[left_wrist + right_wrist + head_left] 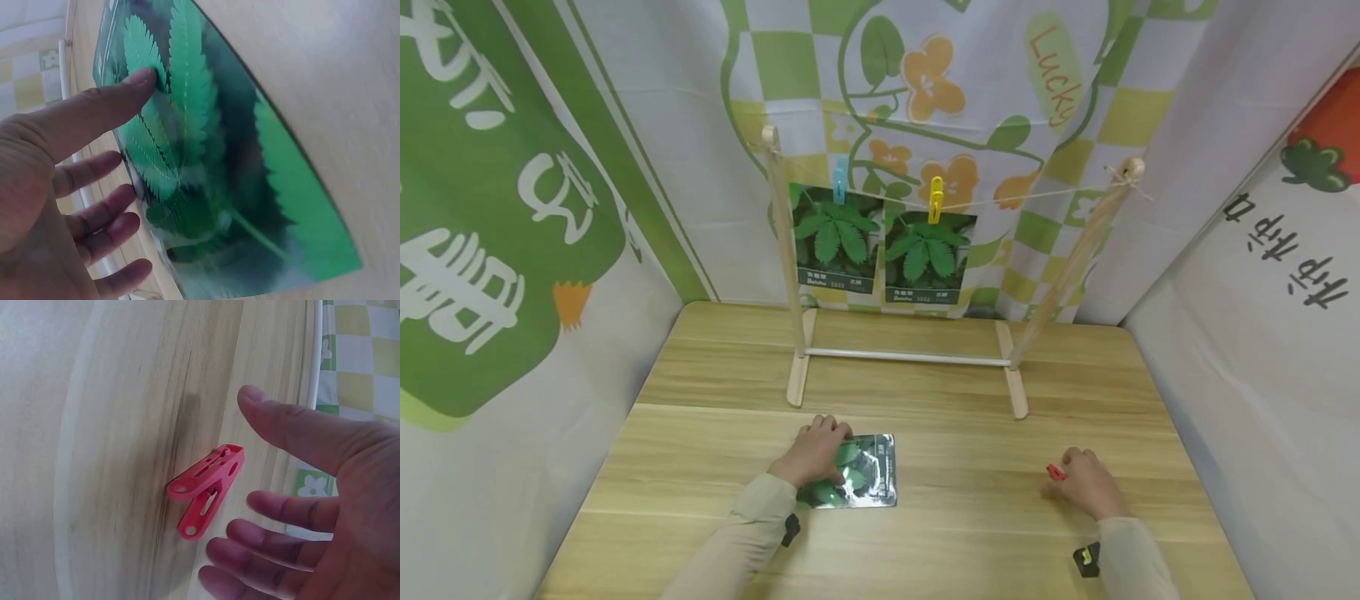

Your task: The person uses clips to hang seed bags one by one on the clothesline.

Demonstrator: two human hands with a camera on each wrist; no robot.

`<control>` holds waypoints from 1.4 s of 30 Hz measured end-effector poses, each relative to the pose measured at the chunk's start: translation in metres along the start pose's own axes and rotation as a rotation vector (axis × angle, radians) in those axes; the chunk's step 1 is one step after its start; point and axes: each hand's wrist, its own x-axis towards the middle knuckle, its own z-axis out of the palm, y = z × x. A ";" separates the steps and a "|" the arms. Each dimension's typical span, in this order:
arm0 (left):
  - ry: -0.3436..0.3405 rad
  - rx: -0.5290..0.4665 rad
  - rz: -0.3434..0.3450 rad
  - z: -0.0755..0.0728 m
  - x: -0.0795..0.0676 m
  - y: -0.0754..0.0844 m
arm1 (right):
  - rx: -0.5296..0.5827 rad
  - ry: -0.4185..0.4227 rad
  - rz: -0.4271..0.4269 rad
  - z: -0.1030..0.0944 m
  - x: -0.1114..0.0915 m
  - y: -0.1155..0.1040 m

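A glossy leaf-picture card (872,471) lies on the table under my left hand (815,452). In the left wrist view, the thumb reaches over the face of this card (237,162), while the other fingers lie loosely at one edge. Whether the thumb presses on it I cannot tell. Farther right, my right hand (1086,482) is beside a red clothespin (1056,472). The right wrist view shows that clothespin (209,487) on the wood, with the thumb and fingers apart around it and not gripping it.
Behind the hands stands a wooden frame (1017,367) with a string. Two similar cards hang there, one (835,242) from a blue clothespin (839,181), the other (928,258) from a yellow clothespin (936,200). Printed curtains (782,67) surround the table (715,358).
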 end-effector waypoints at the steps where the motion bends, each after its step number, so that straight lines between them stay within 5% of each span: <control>1: 0.007 0.002 -0.007 0.001 0.001 0.000 | -0.012 -0.001 0.007 0.000 0.000 0.001; 10: 0.034 -0.049 -0.008 0.010 0.004 0.003 | 0.072 -0.046 0.078 0.010 -0.007 0.004; 27: 0.088 -0.076 -0.084 0.010 0.004 -0.002 | -0.026 0.063 0.100 0.015 -0.013 0.005; 34: 0.150 -0.169 -0.129 0.006 0.007 -0.005 | 0.017 0.071 0.115 0.015 -0.012 0.002; 42: 0.123 -0.294 -0.133 -0.001 0.007 -0.009 | 0.092 0.129 0.080 0.018 -0.007 0.003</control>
